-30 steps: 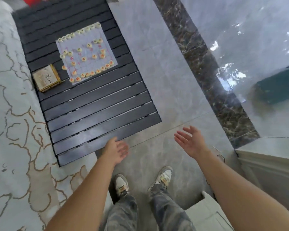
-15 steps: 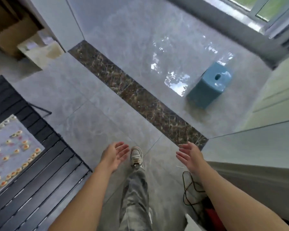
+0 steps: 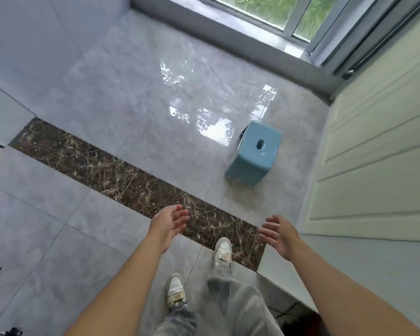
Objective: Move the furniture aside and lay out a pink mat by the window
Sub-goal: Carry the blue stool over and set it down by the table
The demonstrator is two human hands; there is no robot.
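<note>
Left hand [image 3: 169, 223] and right hand [image 3: 280, 235] out front, palms facing each other, fingers loosely spread, holding nothing. Blue stool [image 3: 254, 154] upright on glossy grey floor [image 3: 131, 93], far right, beside cream panelled surface [image 3: 374, 141], near window [image 3: 264, 8]. Dark marble strip [image 3: 95, 163] crosses floor beneath hands; right shoe [image 3: 222, 252] at its near edge.

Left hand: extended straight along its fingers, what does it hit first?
Likely the blue stool: the left hand, open, aims up-right over the dark marble strip toward it, with nothing visible between. Depth is unclear.
</note>
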